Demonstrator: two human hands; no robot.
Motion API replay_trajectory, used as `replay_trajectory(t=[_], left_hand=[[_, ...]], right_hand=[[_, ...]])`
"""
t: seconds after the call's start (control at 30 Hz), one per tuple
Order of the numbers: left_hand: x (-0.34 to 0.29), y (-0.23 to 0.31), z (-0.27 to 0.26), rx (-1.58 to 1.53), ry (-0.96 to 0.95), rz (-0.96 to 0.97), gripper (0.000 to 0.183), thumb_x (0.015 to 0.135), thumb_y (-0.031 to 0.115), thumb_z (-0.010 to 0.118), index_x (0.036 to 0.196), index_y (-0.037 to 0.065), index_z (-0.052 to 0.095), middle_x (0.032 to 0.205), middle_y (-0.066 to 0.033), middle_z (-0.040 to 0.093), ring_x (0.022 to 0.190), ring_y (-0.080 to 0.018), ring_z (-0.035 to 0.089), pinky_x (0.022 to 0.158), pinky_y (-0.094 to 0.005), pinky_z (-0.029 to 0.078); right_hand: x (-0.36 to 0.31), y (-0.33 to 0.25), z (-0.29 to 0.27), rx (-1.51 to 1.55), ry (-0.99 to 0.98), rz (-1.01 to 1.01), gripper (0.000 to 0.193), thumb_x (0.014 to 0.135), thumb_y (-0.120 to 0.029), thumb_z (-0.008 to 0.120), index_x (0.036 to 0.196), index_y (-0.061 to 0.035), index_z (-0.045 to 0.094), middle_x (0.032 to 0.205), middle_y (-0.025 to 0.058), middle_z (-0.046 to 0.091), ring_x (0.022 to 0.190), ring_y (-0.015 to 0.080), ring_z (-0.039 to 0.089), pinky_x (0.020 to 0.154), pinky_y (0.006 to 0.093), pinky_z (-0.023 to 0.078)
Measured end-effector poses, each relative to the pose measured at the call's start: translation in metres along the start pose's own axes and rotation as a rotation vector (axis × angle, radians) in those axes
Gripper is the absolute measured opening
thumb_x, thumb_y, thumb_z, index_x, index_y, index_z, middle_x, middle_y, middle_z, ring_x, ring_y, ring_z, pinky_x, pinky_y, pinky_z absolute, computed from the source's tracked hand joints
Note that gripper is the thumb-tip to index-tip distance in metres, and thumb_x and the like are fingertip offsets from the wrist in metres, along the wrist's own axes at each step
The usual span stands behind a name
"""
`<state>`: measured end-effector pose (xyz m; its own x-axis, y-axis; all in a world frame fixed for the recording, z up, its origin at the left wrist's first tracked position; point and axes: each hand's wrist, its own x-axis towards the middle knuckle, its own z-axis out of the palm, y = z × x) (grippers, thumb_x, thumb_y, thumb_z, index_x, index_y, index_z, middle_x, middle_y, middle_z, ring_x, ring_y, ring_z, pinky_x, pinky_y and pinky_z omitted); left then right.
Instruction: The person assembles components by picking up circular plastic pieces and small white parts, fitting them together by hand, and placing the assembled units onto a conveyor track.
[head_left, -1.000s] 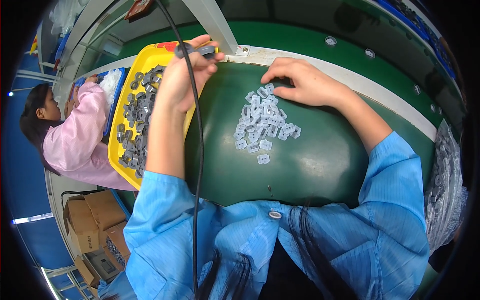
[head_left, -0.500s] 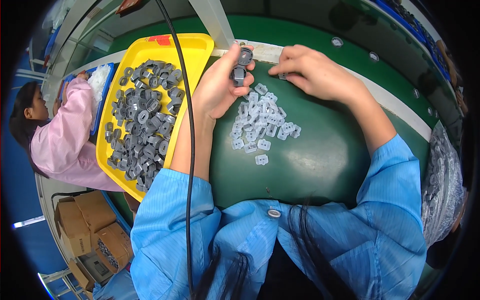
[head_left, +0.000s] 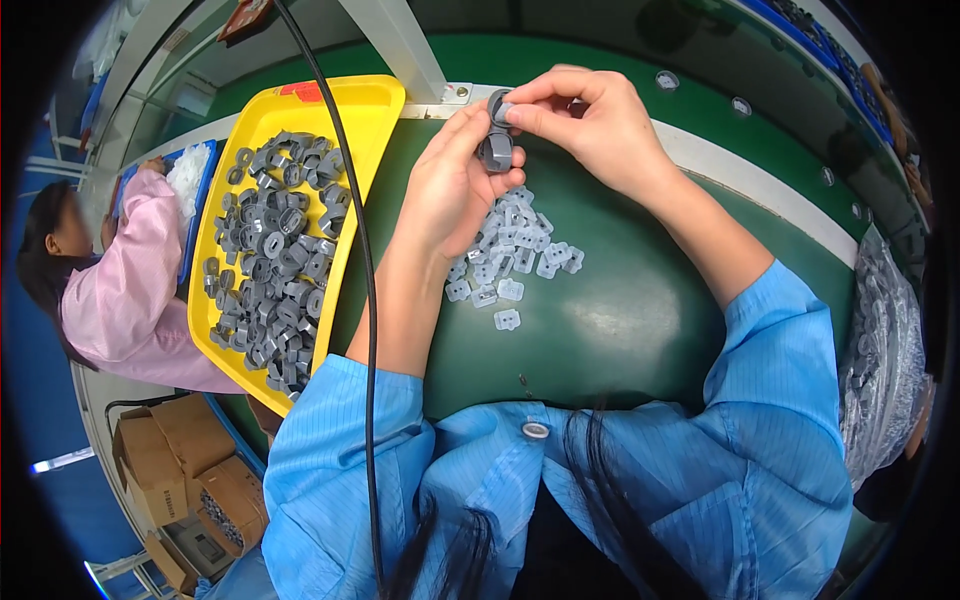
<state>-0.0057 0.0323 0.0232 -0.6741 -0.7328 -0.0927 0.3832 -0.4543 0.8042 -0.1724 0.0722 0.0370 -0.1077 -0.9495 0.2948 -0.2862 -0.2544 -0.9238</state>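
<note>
My left hand (head_left: 448, 180) is closed round a grey plastic part (head_left: 496, 153), with a round ring at its upper end and a blocky lower end. At the ring, the thumb and fingers of my right hand (head_left: 606, 125) pinch a small translucent plastic piece (head_left: 504, 114) against the part. Fingertips partly hide where the two meet. Just below my hands, a loose pile of translucent plastic pieces (head_left: 518, 240) lies on the green table (head_left: 620, 320). Left of my left forearm stands a yellow tray (head_left: 372, 95) heaped with similar grey plastic parts (head_left: 275, 240).
A black cable (head_left: 366, 290) hangs across the view beside my left arm. Behind the table edge rises a metal post (head_left: 405, 50). A clear plastic bag (head_left: 880, 350) of parts sits at far right. On the left are a co-worker in pink (head_left: 135, 290) and cardboard boxes (head_left: 160, 460).
My right hand has moved left from beside the pile to the grey part, bringing a small translucent piece to its ring. The left hand still holds the part, now turned slightly.
</note>
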Motion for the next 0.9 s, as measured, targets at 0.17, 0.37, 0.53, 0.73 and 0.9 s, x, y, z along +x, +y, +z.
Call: replay_trajectory(t=[0.17, 0.37, 0.53, 0.73, 0.9], left_hand=[[-0.002, -0.005, 0.004, -0.003, 0.038, 0.038, 0.024, 0.098, 0.021, 0.045, 0.111, 0.002, 0.05, 0.096, -0.0084, 0.058, 0.077, -0.0148, 0.058, 0.065, -0.0265, 0.05], [-0.003, -0.006, 0.003, 0.019, 0.058, 0.037, 0.02, 0.097, 0.02, 0.047, 0.106, 0.002, 0.051, 0.093, -0.0088, 0.059, 0.074, -0.0147, 0.058, 0.063, -0.0264, 0.05], [-0.007, -0.001, 0.008, 0.098, 0.041, 0.039, 0.023, 0.096, 0.02, 0.048, 0.107, 0.0, 0.053, 0.093, -0.0079, 0.057, 0.074, -0.0127, 0.054, 0.058, -0.0216, 0.044], [-0.003, -0.003, 0.008, 0.326, 0.09, 0.087, 0.02, 0.093, 0.02, 0.053, 0.102, 0.002, 0.054, 0.085, -0.0099, 0.062, 0.06, -0.0084, 0.05, 0.048, -0.0193, 0.036], [-0.007, 0.005, 0.008, 0.344, 0.151, 0.008, 0.017, 0.091, 0.019, 0.057, 0.092, 0.002, 0.057, 0.077, -0.0086, 0.063, 0.053, -0.0044, 0.044, 0.043, -0.017, 0.03]], right_hand=[[-0.001, 0.008, 0.001, -0.018, 0.057, -0.053, 0.016, 0.075, -0.016, 0.073, 0.085, -0.003, 0.071, 0.069, 0.0018, 0.061, 0.061, 0.0091, 0.05, 0.057, 0.0251, 0.042], [-0.001, 0.002, -0.006, -0.181, 0.024, -0.134, 0.018, 0.073, -0.017, 0.075, 0.085, -0.0031, 0.07, 0.075, 0.003, 0.064, 0.063, 0.01, 0.052, 0.058, 0.0247, 0.043], [0.008, 0.003, -0.011, -0.169, -0.032, -0.068, 0.026, 0.075, -0.016, 0.073, 0.095, -0.0016, 0.067, 0.084, 0.0054, 0.067, 0.073, 0.0106, 0.06, 0.063, 0.0227, 0.047], [0.008, 0.002, -0.022, 0.149, -0.299, 0.233, 0.018, 0.079, -0.014, 0.07, 0.088, 0.0004, 0.064, 0.08, 0.0054, 0.066, 0.071, 0.0102, 0.061, 0.064, 0.0234, 0.049], [0.007, -0.006, -0.024, 0.235, -0.422, 0.329, 0.015, 0.081, -0.009, 0.068, 0.09, 0.0003, 0.061, 0.076, 0.003, 0.063, 0.068, 0.0068, 0.06, 0.065, 0.0196, 0.05]])
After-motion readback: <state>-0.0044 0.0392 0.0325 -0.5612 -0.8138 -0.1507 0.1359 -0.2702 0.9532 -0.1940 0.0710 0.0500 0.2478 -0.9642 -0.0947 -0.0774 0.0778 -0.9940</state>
